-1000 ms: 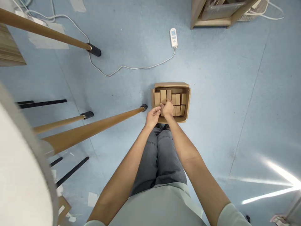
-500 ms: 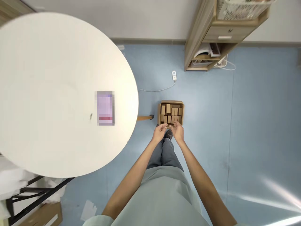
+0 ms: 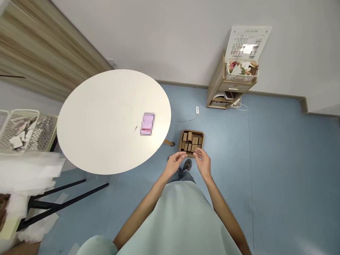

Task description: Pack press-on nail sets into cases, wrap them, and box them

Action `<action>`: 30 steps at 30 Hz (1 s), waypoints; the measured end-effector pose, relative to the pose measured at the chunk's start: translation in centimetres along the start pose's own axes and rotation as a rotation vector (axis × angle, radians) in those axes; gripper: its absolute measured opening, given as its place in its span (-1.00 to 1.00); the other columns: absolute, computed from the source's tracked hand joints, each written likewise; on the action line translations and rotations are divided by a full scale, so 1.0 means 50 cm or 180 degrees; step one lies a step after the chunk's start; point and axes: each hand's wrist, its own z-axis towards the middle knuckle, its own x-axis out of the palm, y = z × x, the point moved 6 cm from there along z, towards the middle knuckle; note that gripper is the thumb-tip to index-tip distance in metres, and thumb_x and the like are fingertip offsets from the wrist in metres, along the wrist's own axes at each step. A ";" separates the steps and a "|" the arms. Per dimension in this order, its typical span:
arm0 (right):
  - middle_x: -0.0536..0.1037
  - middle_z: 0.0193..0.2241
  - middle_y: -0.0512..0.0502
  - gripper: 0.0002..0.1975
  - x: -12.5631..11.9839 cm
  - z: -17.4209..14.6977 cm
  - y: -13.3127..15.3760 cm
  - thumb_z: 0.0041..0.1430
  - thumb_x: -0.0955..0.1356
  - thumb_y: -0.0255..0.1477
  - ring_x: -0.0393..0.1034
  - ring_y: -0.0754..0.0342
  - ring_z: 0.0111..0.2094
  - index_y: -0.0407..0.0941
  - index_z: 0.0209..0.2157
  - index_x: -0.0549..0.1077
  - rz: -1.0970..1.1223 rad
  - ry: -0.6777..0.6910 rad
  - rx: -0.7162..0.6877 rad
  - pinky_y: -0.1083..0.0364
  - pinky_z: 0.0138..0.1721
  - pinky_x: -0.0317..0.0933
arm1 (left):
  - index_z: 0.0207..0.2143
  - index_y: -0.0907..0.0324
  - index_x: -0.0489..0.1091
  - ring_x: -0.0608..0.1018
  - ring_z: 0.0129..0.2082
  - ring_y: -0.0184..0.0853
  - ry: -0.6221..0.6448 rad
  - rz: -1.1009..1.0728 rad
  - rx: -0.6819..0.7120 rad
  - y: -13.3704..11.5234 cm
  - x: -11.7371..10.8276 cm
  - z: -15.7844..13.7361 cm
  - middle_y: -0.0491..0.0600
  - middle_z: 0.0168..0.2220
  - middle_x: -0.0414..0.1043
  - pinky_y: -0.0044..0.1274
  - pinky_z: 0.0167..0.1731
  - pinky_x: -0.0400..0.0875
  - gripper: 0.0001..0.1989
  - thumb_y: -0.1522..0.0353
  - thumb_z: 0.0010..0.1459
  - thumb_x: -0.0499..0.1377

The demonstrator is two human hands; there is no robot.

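My left hand (image 3: pixel 175 162) is in mid-air over the near left corner of a brown bin (image 3: pixel 203 139) on the floor. Its fingers stretch to the right with thumb and fingertips slightly apart, and nothing shows between them. Facing it, my right hand (image 3: pixel 203 162) is held over the near right side of the bin, fingers loosely curved and apart, with nothing visible in it. Inside the bin stand several small brown cardboard boxes (image 3: pixel 189 136) in uneven rows. My fingertips overlap the near rim in view; whether they touch it I cannot tell.
To the left stands a round white table (image 3: pixel 106 120) bearing a blurred pink-purple item (image 3: pixel 147 124). A white corded device (image 3: pixel 197 110) lies on the blue floor (image 3: pixel 225 159). A wooden cabinet (image 3: pixel 215 85) with a basket (image 3: pixel 242 76) is against the wall. Left are perforated baskets (image 3: pixel 44 132).
My view has tilted up and drawn back, so more wall, cabinet and table show. My hands sit a little farther apart, still empty as far as I see.
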 end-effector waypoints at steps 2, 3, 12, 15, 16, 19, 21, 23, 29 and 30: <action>0.68 -0.03 -0.28 -0.57 -0.002 -0.021 0.047 0.23 0.45 -0.12 0.60 -0.16 0.02 -0.10 0.01 0.57 0.0083 -0.0018 -0.0128 -0.19 0.17 0.45 | 0.04 0.17 0.57 0.66 0.05 -0.05 -0.0070 -0.0019 0.0042 -0.030 -0.016 -0.037 0.14 -0.03 0.67 -0.19 0.18 0.47 -0.46 -0.01 0.19 0.31; 0.68 -0.06 -0.27 -0.58 -0.001 -0.033 0.068 0.23 0.45 -0.12 0.61 -0.15 0.00 -0.10 0.00 0.58 0.0114 -0.0033 -0.0159 -0.18 0.14 0.47 | 0.04 0.17 0.57 0.66 0.05 -0.05 -0.0102 -0.0049 0.0064 -0.043 -0.026 -0.053 0.14 -0.03 0.67 -0.19 0.18 0.47 -0.46 -0.02 0.19 0.31; 0.65 -0.21 -0.16 -0.59 0.123 -0.180 0.216 0.25 0.44 -0.14 0.59 -0.05 -0.15 -0.11 0.00 0.58 0.0145 0.0070 -0.0440 -0.06 0.00 0.50 | 0.05 0.15 0.57 0.66 -0.04 -0.13 -0.0345 -0.0506 0.0451 -0.117 -0.168 -0.192 0.07 -0.14 0.66 -0.25 0.11 0.51 -0.48 0.01 0.19 0.32; 0.62 -0.26 -0.13 -0.58 0.207 -0.241 0.256 0.26 0.45 -0.13 0.57 -0.01 -0.20 -0.12 0.00 0.58 -0.0010 0.0167 -0.0639 -0.03 -0.04 0.49 | 0.06 0.16 0.56 0.65 -0.04 -0.15 -0.0325 -0.0651 0.0599 -0.133 -0.249 -0.249 0.07 -0.14 0.65 -0.28 0.11 0.51 -0.49 0.02 0.20 0.32; 0.61 -0.27 -0.13 -0.57 0.239 -0.262 0.266 0.26 0.45 -0.12 0.56 -0.01 -0.21 -0.12 0.01 0.58 -0.0062 0.0208 -0.0707 -0.02 -0.05 0.49 | 0.06 0.16 0.56 0.65 -0.04 -0.16 -0.0353 -0.0690 0.0654 -0.138 -0.281 -0.271 0.07 -0.13 0.65 -0.29 0.11 0.50 -0.50 0.03 0.21 0.32; 0.60 -0.27 -0.13 -0.57 0.343 -0.326 0.288 0.28 0.44 -0.10 0.53 0.01 -0.24 -0.12 0.01 0.58 -0.0152 0.0405 -0.0899 0.00 -0.10 0.49 | 0.05 0.15 0.57 0.64 -0.05 -0.18 -0.0528 -0.0816 0.0828 -0.148 -0.390 -0.344 0.05 -0.16 0.64 -0.31 0.10 0.50 -0.55 0.08 0.24 0.31; 0.61 -0.26 -0.14 -0.57 0.416 -0.368 0.298 0.28 0.45 -0.10 0.53 0.01 -0.24 -0.13 0.00 0.59 -0.0181 0.0550 -0.0990 0.00 -0.12 0.48 | 0.04 0.15 0.57 0.64 -0.07 -0.19 -0.0670 -0.0910 0.0946 -0.149 -0.467 -0.394 0.04 -0.19 0.63 -0.32 0.08 0.51 -0.59 0.11 0.24 0.31; 0.61 -0.25 -0.16 -0.57 0.491 -0.408 0.305 0.29 0.44 -0.10 0.54 0.00 -0.23 -0.13 0.00 0.59 -0.0216 0.0697 -0.1050 0.00 -0.11 0.49 | 0.01 0.14 0.58 0.64 -0.09 -0.20 -0.0837 -0.0987 0.1053 -0.145 -0.543 -0.441 0.03 -0.21 0.62 -0.33 0.05 0.51 -0.62 0.14 0.23 0.32; 0.62 -0.21 -0.17 -0.62 0.708 -0.507 0.343 0.31 0.43 -0.14 0.56 -0.04 -0.14 -0.10 0.00 0.61 -0.0400 0.1199 -0.1123 -0.04 -0.04 0.49 | -0.01 0.15 0.59 0.62 -0.14 -0.24 -0.1414 -0.1345 0.1163 -0.110 -0.742 -0.550 0.02 -0.23 0.58 -0.38 0.01 0.50 -0.65 0.19 0.21 0.34; 0.63 -0.21 -0.16 -0.64 0.740 -0.518 0.353 0.32 0.42 -0.16 0.56 -0.04 -0.14 -0.09 0.00 0.61 -0.0450 0.1301 -0.1153 -0.04 -0.03 0.49 | -0.02 0.15 0.59 0.62 -0.15 -0.25 -0.1488 -0.1412 0.1153 -0.104 -0.768 -0.560 0.02 -0.23 0.57 -0.38 -0.01 0.50 -0.65 0.19 0.21 0.34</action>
